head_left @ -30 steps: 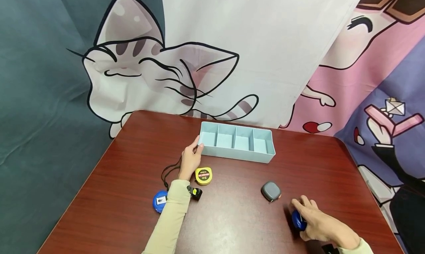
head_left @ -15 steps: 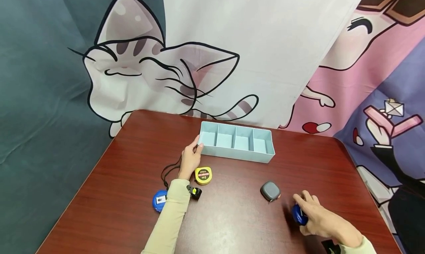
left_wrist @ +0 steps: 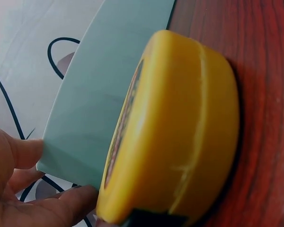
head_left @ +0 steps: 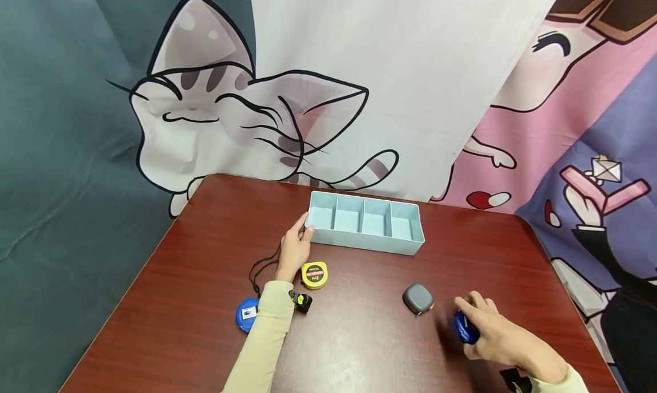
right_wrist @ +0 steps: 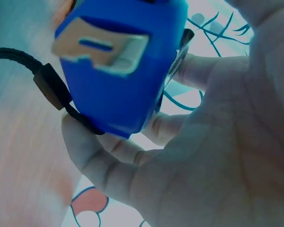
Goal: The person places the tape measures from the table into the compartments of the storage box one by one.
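Blue tape measure (head_left: 465,328): lower right of the head view, and it looks lifted, its shadow falling off to the left.
Right hand (head_left: 495,333): thumb and fingers grasping that case by its sides.
Feel: hard shell, probably hefty for its size, maybe a bit slick, hardly fragile.
Best hold: the broad sides, clear of the metal clip (right_wrist: 111,54); that cord (right_wrist: 49,87) could snag.
Left hand (head_left: 295,250): gripping the left end of the tray (head_left: 359,240), upper centre, likely light, stiff plastic.
Since a second ago: right hand and its tape ride slightly higher; yellow tape (head_left: 314,275) and grey tape (head_left: 418,299) haven't budged!
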Tool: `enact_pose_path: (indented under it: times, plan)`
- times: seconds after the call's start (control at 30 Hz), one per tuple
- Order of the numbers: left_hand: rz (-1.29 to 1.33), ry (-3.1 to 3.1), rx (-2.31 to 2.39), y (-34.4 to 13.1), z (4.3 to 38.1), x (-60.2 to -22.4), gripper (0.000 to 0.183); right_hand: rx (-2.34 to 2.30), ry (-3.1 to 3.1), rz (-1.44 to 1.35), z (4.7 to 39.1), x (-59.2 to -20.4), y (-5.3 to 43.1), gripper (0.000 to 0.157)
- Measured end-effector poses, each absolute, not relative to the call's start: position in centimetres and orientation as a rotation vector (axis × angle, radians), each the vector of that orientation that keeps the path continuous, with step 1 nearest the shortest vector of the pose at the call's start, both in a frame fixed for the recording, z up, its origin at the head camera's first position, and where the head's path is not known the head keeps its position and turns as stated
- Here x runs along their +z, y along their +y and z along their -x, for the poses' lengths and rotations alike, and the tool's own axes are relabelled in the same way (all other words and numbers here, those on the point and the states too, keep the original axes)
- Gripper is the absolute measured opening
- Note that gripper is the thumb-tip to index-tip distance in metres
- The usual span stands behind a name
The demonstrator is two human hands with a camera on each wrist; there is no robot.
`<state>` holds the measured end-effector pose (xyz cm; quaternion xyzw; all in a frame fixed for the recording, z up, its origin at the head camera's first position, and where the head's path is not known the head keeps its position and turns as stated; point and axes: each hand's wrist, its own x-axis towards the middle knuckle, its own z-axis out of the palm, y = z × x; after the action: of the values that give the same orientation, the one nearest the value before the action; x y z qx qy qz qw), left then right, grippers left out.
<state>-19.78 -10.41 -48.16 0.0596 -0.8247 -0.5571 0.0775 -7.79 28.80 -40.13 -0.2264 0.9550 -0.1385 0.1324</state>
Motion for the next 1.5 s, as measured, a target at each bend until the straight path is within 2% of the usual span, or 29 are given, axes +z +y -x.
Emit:
enact_pose_path:
  times: [0.2, 0.47, 1.2, 1.5]
  plan:
    - [-0.196, -2.465, -1.705, -10.4, 19.9, -48.2, 0.044, -0.431, 2.726, 0.555, 8.0, -39.4, 29.0, 0.070]
    - [-0.206, -2.444, -1.743, -10.5, 19.8, -48.0, 0.044, -0.424, 2.780, 0.595, 8.2, -38.6, 29.3, 0.062]
    - [-0.197, -2.405, -1.792, -10.4, 19.6, -48.8, 0.044, -0.494, 2.745, 0.495, 8.5, -37.9, 28.8, 0.062]
    - [-0.202, -2.405, -1.777, -10.4, 19.6, -48.9, 0.044, -0.541, 2.764, 0.525, 9.8, -37.2, 29.4, 0.058]
